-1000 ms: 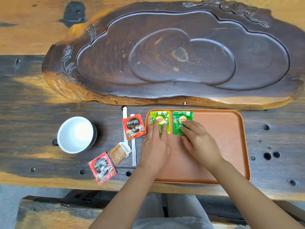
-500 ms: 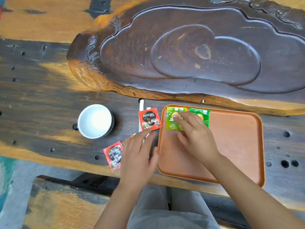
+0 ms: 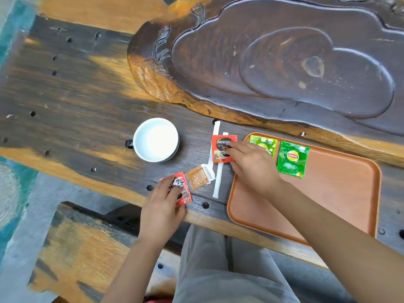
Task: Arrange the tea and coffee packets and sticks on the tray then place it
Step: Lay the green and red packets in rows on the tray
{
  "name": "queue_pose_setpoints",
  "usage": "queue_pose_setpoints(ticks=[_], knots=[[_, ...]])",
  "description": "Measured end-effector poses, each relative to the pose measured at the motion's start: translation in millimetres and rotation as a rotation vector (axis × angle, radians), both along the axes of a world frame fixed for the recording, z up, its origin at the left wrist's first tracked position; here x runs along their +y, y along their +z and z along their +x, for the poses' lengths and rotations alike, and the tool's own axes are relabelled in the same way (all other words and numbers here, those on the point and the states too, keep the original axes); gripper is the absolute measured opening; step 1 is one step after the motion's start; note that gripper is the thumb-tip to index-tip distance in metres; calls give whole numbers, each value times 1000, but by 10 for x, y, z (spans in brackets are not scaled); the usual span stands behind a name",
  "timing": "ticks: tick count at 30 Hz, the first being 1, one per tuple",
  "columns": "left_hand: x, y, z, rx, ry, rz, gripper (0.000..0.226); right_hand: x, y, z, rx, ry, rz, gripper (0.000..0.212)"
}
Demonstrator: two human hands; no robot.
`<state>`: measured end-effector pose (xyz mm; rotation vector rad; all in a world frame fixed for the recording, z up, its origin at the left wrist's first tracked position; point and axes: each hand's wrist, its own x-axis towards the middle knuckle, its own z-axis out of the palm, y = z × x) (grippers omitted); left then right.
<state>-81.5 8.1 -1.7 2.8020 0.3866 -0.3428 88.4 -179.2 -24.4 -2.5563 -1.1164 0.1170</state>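
An orange tray (image 3: 328, 193) lies on the table at the right. Two green Lipton tea packets sit in its far-left corner: one in full view (image 3: 293, 159), the other (image 3: 263, 142) partly under my right hand (image 3: 251, 167). That hand reaches left off the tray and pinches a red Nescafe packet (image 3: 219, 149) with fingertips and thumb. My left hand (image 3: 162, 204) grips a second red Nescafe packet (image 3: 182, 192) at the table's front edge. Between them lie a brown sachet (image 3: 200, 177) and two white sticks (image 3: 218, 180).
A white cup (image 3: 156, 139) stands left of the packets. A large carved dark wooden tea board (image 3: 284, 62) fills the far side of the table. A wooden bench (image 3: 76, 248) sits below the front edge, by my grey-trousered legs.
My right hand left the green packets and crossed left to the upper red packet. My left hand moved down-left onto the lower red packet. The view shifted left.
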Motion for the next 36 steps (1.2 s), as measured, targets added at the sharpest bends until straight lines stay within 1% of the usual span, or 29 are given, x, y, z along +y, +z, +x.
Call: queue_pose_setpoints(ticks=[2,4,7,11,13,16,20,22,24,26,30,33,36], knots=[[6,1,-33,-43,8,-12,29,-6,-11,13,-5,-3,24,20],[18,22,-61,-112,15,-19,27,-7,-15,41,-2,-26,68,13],[50,92,-50,-262,51,6,21,2,70,102,-18,-93,191,13],[73,298,4,-446,118,62,18,-101,338,76,-43,-195,425,17],[26,434,69,-525,129,80,19,-258,451,-35,-53,-232,470,18],[-210,568,268,-630,20,60,19,-582,510,-284,-62,-282,447,17],[-619,481,578,-690,-182,-29,16,-949,457,-546,-92,-342,375,23],[-789,362,679,-683,-245,-78,17,-1066,425,-620,-106,-351,335,25],[-958,229,711,-662,-310,-126,16,-1171,367,-699,-116,-344,297,22],[-1101,96,669,-627,-388,-163,16,-1269,277,-800,-96,-338,263,26],[-1237,-151,474,-461,-523,-197,18,-1441,48,-1007,-19,-346,165,23],[-1235,-221,364,-316,-530,-219,20,-1480,-31,-1093,38,-353,126,22],[-1220,-169,330,-208,-502,-220,29,-1455,-23,-1132,65,-412,99,28]])
